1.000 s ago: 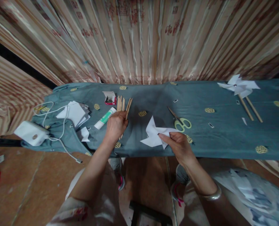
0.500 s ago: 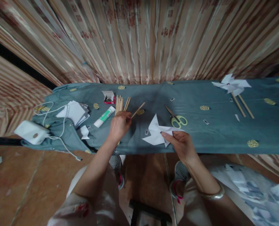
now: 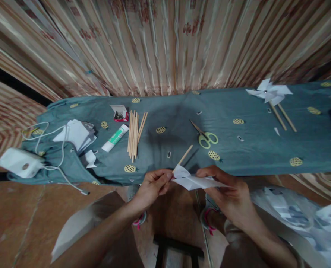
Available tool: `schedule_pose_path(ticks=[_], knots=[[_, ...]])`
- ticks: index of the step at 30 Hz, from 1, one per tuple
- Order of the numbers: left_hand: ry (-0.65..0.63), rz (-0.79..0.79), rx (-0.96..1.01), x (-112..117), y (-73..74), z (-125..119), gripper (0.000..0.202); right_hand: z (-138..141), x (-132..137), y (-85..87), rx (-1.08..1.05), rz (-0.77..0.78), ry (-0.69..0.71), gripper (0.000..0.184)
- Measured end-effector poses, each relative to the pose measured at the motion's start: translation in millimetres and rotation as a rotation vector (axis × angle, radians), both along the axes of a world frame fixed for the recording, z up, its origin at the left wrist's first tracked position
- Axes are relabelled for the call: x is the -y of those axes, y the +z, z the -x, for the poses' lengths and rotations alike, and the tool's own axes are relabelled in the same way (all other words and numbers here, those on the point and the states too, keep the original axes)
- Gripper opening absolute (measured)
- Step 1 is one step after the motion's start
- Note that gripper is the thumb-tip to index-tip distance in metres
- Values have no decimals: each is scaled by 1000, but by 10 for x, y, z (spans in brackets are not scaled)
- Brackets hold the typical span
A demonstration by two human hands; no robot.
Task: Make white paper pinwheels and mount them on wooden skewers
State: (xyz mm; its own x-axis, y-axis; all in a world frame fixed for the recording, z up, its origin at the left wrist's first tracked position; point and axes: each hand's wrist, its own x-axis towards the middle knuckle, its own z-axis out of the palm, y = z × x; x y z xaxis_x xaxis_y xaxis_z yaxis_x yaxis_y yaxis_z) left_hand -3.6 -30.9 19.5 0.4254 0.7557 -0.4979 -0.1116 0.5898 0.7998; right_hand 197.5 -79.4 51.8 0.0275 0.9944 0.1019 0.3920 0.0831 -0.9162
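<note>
A thin wooden stick [image 3: 185, 155] is pinched in my left hand [image 3: 155, 185], its far end pointing away and to the right. My right hand [image 3: 228, 190] grips a white paper pinwheel [image 3: 192, 181], turned nearly edge-on. Stick and pinwheel meet just in front of my body at the table's near edge; whether they are joined is hidden by the paper and fingers. Beyond them lie scissors [image 3: 206, 137] with pale green handles. To the left, several wooden sticks [image 3: 133, 134] lie bunched beside a glue tube [image 3: 115, 138] and a small open box of pins [image 3: 120, 114].
Two finished-looking pinwheels on sticks [image 3: 270, 93] lie at the far right. At the left are stacked white paper pieces [image 3: 77, 134] and a white power adapter [image 3: 21, 162] with cables. A bag of paper scraps [image 3: 299, 223] stands below right; a black stool [image 3: 178, 247] is between my legs.
My left hand has carried one stick from beside the bunch rightward and toward me, to the pinwheel. My right hand has drawn the pinwheel closer and tilted it edge-on.
</note>
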Motion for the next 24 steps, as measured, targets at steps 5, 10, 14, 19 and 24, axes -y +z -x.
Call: schedule_pose_path(ticks=[5, 10, 14, 19, 24], knots=[[40, 235, 71, 194, -189, 61, 40, -2, 68, -66, 127, -86, 148, 18], [28, 317, 114, 223, -356, 115, 40, 53, 50, -185, 57, 73, 169, 20], [52, 359, 60, 187, -359, 113, 39, 64, 7, -266, 48, 158, 108, 19], [43, 375, 10, 173, -338, 88, 37, 47, -48, -372, 88, 105, 139, 24], [43, 384, -19, 187, -373, 73, 36, 47, -97, -438, 131, 61, 64, 21]])
